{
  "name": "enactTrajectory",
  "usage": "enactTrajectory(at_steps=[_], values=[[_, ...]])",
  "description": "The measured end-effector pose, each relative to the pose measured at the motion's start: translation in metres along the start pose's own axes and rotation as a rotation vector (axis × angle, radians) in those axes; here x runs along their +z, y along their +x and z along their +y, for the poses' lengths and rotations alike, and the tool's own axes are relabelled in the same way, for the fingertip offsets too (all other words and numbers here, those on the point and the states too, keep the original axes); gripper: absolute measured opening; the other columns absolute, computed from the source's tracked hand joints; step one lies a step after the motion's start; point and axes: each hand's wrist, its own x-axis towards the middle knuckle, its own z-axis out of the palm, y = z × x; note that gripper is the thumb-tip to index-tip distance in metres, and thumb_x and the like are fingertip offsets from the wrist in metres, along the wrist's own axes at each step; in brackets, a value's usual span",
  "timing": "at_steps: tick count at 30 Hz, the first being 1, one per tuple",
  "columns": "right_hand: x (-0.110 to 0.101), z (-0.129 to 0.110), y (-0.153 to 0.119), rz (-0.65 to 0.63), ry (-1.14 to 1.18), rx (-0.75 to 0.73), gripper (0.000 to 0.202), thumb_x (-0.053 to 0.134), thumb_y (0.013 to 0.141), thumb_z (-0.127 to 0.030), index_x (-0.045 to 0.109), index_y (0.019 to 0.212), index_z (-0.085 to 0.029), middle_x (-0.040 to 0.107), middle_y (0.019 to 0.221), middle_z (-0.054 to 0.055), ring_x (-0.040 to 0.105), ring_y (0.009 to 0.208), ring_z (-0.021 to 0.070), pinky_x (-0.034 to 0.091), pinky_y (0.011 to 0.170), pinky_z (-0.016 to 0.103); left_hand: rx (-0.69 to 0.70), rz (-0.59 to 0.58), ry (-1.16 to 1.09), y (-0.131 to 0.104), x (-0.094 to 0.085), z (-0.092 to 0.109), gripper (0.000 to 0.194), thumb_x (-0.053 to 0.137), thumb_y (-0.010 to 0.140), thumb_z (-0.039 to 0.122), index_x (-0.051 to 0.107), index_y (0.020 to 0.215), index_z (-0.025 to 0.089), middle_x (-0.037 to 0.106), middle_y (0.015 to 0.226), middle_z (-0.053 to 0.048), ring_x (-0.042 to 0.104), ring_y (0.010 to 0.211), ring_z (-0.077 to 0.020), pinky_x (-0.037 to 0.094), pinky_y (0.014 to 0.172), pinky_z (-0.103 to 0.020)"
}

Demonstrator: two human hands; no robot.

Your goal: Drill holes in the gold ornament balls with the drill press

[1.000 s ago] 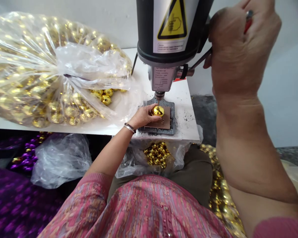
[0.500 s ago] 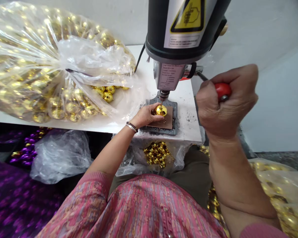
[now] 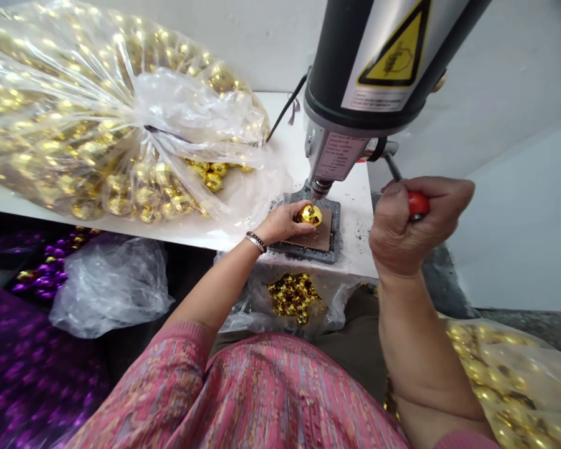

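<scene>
A shiny gold faceted ball sits on a brown board over the grey base of a drill press. My left hand pinches this ball from its left side, thumb and fingers around it. The thin bit below the chuck meets the top of the ball; whether it has entered cannot be made out. My right hand is wrapped round the red knob of the press lever, right of the machine.
A big clear bag of gold balls covers the white table's left part. Gold pieces lie in an open bag below the front edge. Purple balls and a crumpled clear bag are lower left; another bag of gold balls is lower right.
The view has shifted and tilted, so the press appears further right and leaning. My right hand with the lever knob sits slightly lower. My left hand still holds the ball under the bit.
</scene>
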Motion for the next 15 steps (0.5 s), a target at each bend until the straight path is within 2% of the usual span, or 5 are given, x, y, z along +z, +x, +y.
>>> enactTrajectory(at_steps=[5, 11, 13, 15], values=[[0.004, 0.003, -0.009, 0.024, 0.021, 0.042, 0.01, 0.053, 0.093, -0.029, 0.055, 0.091, -0.02, 0.058, 0.08, -0.003, 0.061, 0.071, 0.0067, 0.049, 0.068, 0.023, 0.037, -0.007, 0.018, 0.0, -0.001, 0.0, 0.047, 0.078, 0.077, 0.04, 0.07, 0.118, 0.019, 0.074, 0.094, 0.0, 0.066, 0.086, -0.0183, 0.05, 0.082, -0.029], [0.005, 0.004, -0.022, 0.001, 0.088, 0.071, 0.013, 0.053, 0.093, -0.032, 0.052, 0.089, -0.02, 0.057, 0.078, -0.005, 0.065, 0.069, 0.0081, 0.051, 0.066, 0.024, 0.048, 0.009, -0.022, -0.003, -0.001, 0.003, 0.042, 0.08, 0.077, 0.037, 0.071, 0.114, 0.019, 0.074, 0.093, 0.0, 0.066, 0.084, -0.0177, 0.051, 0.077, -0.028], [0.005, 0.001, -0.012, 0.023, 0.091, 0.097, 0.015, 0.054, 0.091, -0.033, 0.051, 0.087, -0.019, 0.053, 0.073, -0.005, 0.063, 0.066, 0.0079, 0.048, 0.065, 0.024, 0.047, 0.007, -0.037, -0.003, -0.001, 0.003, 0.041, 0.08, 0.077, 0.035, 0.071, 0.114, 0.019, 0.074, 0.093, 0.0, 0.067, 0.085, -0.0178, 0.051, 0.077, -0.028], [0.007, -0.003, 0.011, 0.04, 0.079, 0.133, 0.016, 0.053, 0.091, -0.033, 0.05, 0.086, -0.018, 0.048, 0.07, -0.005, 0.055, 0.061, 0.0062, 0.042, 0.064, 0.023, 0.04, 0.007, -0.04, -0.002, 0.0, 0.002, 0.041, 0.08, 0.078, 0.034, 0.071, 0.115, 0.019, 0.074, 0.094, 0.0, 0.067, 0.086, -0.0183, 0.052, 0.079, -0.028]])
